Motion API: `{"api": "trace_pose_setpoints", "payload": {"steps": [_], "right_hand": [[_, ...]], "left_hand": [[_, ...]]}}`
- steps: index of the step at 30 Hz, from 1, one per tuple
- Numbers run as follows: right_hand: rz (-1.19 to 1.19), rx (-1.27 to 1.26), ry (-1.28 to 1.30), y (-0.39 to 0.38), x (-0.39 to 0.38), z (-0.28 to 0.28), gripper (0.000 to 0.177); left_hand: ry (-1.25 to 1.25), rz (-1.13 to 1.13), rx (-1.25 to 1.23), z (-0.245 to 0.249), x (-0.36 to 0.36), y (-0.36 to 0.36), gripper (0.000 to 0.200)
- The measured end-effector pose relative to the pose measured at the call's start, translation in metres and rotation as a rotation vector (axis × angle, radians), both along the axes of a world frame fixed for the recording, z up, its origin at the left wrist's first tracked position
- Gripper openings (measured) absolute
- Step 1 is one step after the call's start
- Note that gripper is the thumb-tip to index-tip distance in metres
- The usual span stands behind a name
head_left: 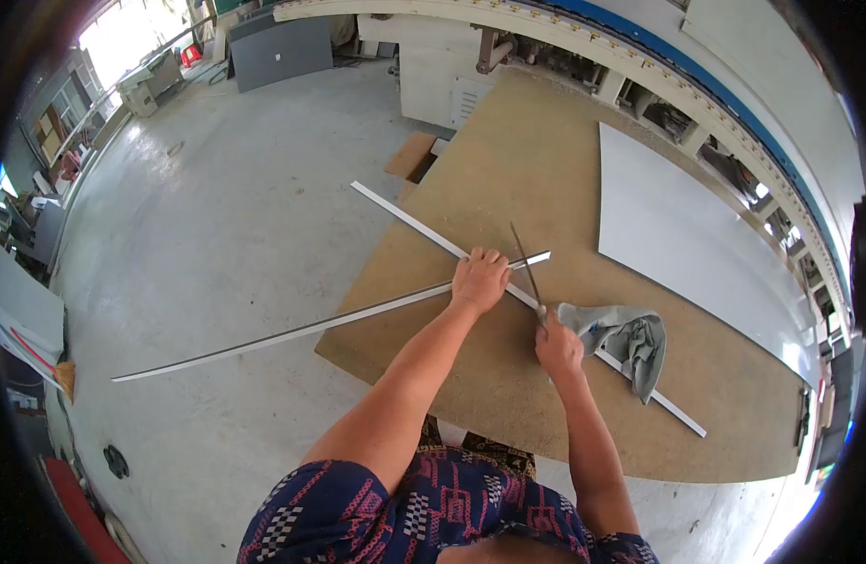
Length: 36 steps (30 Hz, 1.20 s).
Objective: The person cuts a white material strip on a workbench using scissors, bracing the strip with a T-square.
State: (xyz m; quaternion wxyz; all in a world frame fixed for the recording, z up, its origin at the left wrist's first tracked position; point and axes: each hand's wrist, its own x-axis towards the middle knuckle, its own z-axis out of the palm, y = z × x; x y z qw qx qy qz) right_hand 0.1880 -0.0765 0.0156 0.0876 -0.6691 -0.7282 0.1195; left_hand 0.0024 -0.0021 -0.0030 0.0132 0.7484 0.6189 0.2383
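White strip [405, 215], grey cloth [630, 343] (perhaps blue-flecked), tan board [546, 169], navy-red patterned garment [424, 508]

Bare arms, navy patterned short-sleeved top

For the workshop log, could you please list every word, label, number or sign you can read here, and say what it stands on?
None can be read.
The white strip, the metal strip, the grey sheet, the cloth and the thin tool in the right hand show no marks.
Anything on the machine behind the table or the shelves at far left is too small and blurred to read.
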Motion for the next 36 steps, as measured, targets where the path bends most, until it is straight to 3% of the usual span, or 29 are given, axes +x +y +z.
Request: {"api": "trace_pose_setpoints", "payload": {"steps": [2,5,11,21,30,36], "right_hand": [[-0.061,-0.082,0.003,-0.02,0.007,0.007,0.047],[-0.012,-0.007,-0.023,-0.023,0.009,0.011,0.04],[0.023,0.029,-0.02,0.041,-0.018,0.003,0.031],[-0.037,-0.069,-0.046,-0.019,0.006,0.008,0.043],[0.031,0.016,-0.003,0.044,-0.021,0.011,0.039],[-0.012,-0.05,-0.009,-0.011,0.006,0.007,0.046]], "left_hand": [[0.012,0.008,0.016,-0.003,0.001,0.002,0.017],[0.001,0.001,0.0,-0.002,0.001,0.002,0.017],[0.022,0.001,-0.008,0.003,0.002,-0.001,0.019],[0.035,-0.006,-0.01,-0.003,0.001,0.002,0.02],[0.04,0.001,0.005,0.003,0.0,0.0,0.02],[0.018,-0.005,0.016,-0.003,-0.001,0.002,0.02]]}}
